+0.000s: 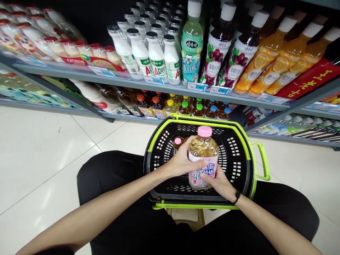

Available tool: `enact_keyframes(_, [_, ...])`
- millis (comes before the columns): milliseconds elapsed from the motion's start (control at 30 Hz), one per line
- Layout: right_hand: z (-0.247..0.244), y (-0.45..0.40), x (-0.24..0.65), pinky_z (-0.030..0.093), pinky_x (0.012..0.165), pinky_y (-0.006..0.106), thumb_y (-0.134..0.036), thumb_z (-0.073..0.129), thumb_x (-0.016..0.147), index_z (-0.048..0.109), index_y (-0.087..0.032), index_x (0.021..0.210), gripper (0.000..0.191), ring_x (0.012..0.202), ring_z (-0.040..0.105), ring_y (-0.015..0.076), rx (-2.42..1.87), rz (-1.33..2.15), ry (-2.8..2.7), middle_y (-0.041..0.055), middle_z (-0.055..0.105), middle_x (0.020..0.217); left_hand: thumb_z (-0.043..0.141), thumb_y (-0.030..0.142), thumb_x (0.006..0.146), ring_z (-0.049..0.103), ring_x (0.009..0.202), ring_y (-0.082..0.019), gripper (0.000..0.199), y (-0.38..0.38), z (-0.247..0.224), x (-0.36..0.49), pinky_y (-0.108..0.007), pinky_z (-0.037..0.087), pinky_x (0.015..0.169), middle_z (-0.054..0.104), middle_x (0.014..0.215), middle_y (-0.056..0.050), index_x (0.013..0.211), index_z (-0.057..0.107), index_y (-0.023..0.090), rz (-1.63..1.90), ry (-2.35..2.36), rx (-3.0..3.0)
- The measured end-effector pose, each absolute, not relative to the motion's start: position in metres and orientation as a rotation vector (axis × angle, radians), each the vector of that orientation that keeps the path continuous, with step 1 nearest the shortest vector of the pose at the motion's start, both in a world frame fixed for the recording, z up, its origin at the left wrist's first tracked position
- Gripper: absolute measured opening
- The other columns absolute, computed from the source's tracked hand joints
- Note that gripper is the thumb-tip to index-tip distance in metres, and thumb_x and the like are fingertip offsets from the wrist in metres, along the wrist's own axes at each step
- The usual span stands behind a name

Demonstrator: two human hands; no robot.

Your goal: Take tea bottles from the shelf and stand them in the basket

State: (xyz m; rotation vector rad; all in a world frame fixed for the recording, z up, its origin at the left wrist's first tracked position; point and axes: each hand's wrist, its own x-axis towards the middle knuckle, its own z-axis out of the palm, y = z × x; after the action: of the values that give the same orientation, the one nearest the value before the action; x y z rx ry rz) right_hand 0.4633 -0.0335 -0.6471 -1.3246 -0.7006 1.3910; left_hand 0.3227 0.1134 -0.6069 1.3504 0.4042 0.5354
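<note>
Head camera, and both hands are on the one bottle (204, 150): the left hand (183, 161) wraps its side from the shoulder down, thumb across the label, while the right hand (220, 180) grips it lower down, fingers over the front. It's a clear bottle with a pink cap and a pink-and-white label, cap end up, right over the black basket (249, 177); whether its base touches the basket floor, I can't tell. Inside, just beside the left hand, there's a smaller-looking pink cap (177, 141) on another bottle, partly hidden. Bright green handles (262, 161) edge the basket, which sits between two black-clad knees. A dark band (237, 196) circles the right wrist. Beyond, the upper shelf (164, 85) carries white bottles (156, 56), grape drinks (216, 53) and orange drinks (268, 53), with colourful-capped bottles (184, 108) below.
</note>
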Motion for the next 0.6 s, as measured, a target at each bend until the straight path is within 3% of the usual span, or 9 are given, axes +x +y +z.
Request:
enact_keyframes(100, [-0.647, -0.035, 0.470, 0.056, 0.102, 0.045, -0.057, 0.085, 0.078, 0.058, -0.019, 0.126, 0.068, 0.111, 0.070, 0.0279, -1.322, 1.452, -0.690, 0.0122, 0.071, 0.125, 0.084, 0.034, 0.084, 0.062, 0.122, -0.026, 0.070, 0.113, -0.608, 0.320, -0.038, 0.050, 0.106, 0.062, 0.134, -0.013, 0.141, 0.048, 0.016, 0.536, 0.414, 1.349])
enact_keyframes(233, [-0.655, -0.040, 0.476, 0.050, 0.109, 0.048, -0.064, 0.078, 0.081, 0.063, -0.021, 0.127, 0.065, 0.115, 0.068, 0.0308, -1.237, 1.536, -0.636, 0.0120, 0.071, 0.125, 0.069, 0.042, 0.096, 0.054, 0.137, -0.029, 0.059, 0.118, -0.605, 0.315, -0.044, 0.041, 0.117, 0.054, 0.151, -0.013, 0.148, 0.051, 0.021, 0.525, 0.365, 1.337])
enact_keyframes(400, [-0.657, -0.041, 0.484, 0.053, 0.101, 0.054, -0.089, 0.054, 0.071, 0.069, -0.018, 0.108, 0.081, 0.110, 0.069, 0.0384, -1.363, 1.571, -0.473, 0.0166, 0.075, 0.103, 0.064, 0.042, 0.099, 0.054, 0.138, -0.030, 0.050, 0.124, -0.593, 0.311, -0.047, 0.038, 0.121, 0.060, 0.148, -0.009, 0.145, 0.061, 0.024, 0.499, 0.307, 1.279])
enact_keyframes(500, [-0.646, -0.037, 0.491, 0.055, 0.096, 0.053, -0.092, 0.033, 0.078, 0.069, -0.017, 0.107, 0.088, 0.108, 0.070, 0.0380, -1.480, 1.589, -0.476, 0.0173, 0.075, 0.097, 0.065, 0.042, 0.098, 0.056, 0.138, -0.031, 0.048, 0.125, -0.587, 0.310, -0.049, 0.038, 0.122, 0.061, 0.148, -0.008, 0.143, 0.064, 0.025, 0.495, 0.309, 1.266])
enact_keyframes(600, [-0.635, -0.031, 0.494, 0.056, 0.092, 0.050, -0.094, 0.035, 0.079, 0.069, -0.017, 0.107, 0.088, 0.104, 0.071, 0.0367, -1.456, 1.597, -0.497, 0.0161, 0.075, 0.097, 0.066, 0.046, 0.097, 0.060, 0.132, -0.032, 0.049, 0.126, -0.583, 0.310, -0.049, 0.043, 0.118, 0.064, 0.145, -0.010, 0.141, 0.066, 0.023, 0.516, 0.359, 1.261])
